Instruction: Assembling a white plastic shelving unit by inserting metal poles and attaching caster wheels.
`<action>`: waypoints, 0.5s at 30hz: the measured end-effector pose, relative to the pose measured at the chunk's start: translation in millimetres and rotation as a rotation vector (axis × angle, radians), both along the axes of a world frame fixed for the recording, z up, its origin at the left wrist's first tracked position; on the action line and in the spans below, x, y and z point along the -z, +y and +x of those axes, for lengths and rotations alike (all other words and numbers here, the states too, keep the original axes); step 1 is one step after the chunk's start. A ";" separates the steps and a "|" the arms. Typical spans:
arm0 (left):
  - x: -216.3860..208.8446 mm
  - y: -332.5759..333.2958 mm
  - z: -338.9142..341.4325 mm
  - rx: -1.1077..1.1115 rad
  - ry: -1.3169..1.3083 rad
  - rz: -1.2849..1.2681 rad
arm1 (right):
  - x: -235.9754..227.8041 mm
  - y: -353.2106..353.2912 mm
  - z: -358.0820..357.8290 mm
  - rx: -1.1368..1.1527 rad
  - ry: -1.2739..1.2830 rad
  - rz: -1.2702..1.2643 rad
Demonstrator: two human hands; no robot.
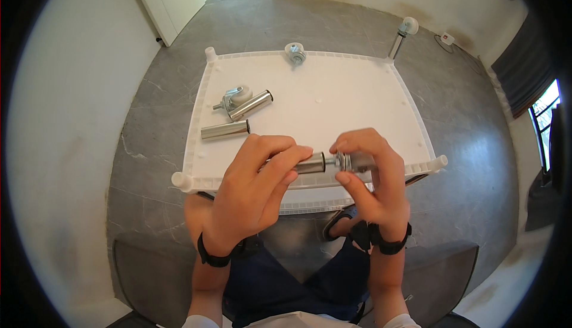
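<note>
My left hand [257, 188] is closed round a short chrome tube [311, 163] with a dark rim at its right end. My right hand [376, 179] grips a caster wheel [344, 162] by its metal mount, and its threaded stem points left at the tube's end. Part of the stem shows between the two; how far it sits inside is hidden. Both are held above the near edge of an upturned white plastic shelf [339, 113]. On the shelf's left side lie two more chrome tubes, a near tube [225, 130] and a far tube [252, 105].
A second caster [238, 95] lies against the far tube. Another caster [295, 54] rests by the shelf's far edge. At the far right corner stands a chrome leg [396, 47] topped by a wheel [409, 26]. White corner sockets [182, 181] stick up. A door [173, 3] stands beyond.
</note>
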State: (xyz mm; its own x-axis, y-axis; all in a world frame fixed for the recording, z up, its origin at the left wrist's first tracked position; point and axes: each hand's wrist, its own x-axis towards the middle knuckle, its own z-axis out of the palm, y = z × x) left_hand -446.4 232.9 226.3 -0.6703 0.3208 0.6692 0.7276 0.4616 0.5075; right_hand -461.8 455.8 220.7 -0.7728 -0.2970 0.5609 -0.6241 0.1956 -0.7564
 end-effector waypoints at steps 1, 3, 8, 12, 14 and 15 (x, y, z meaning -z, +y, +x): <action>0.7 2.6 -2.6 -0.030 -0.004 -0.026 | 4.5 1.9 -5.3 0.000 0.005 0.019; 2.4 5.5 -5.9 -0.063 -0.010 -0.050 | 8.2 1.4 -7.9 -0.004 -0.053 0.025; 3.3 4.4 -8.3 -0.036 -0.080 -0.069 | -0.1 -0.1 -4.4 0.020 -0.130 0.128; 11.2 2.3 -7.1 -0.012 -0.001 -0.042 | -1.6 -0.1 -5.3 -0.038 -0.214 0.114; 3.0 7.7 -3.6 -0.045 -0.152 -0.022 | -2.0 0.4 -4.1 -0.032 -0.196 0.126; 2.2 8.4 -4.0 -0.048 -0.152 -0.021 | -2.6 0.4 -3.7 -0.030 -0.179 0.135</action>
State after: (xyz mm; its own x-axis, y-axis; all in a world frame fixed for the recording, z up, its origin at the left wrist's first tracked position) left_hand -450.4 241.3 224.1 -0.7781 0.2993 0.5522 0.6202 0.5056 0.5998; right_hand -465.5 456.2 223.4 -0.8464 -0.3842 0.3689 -0.4890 0.2861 -0.8240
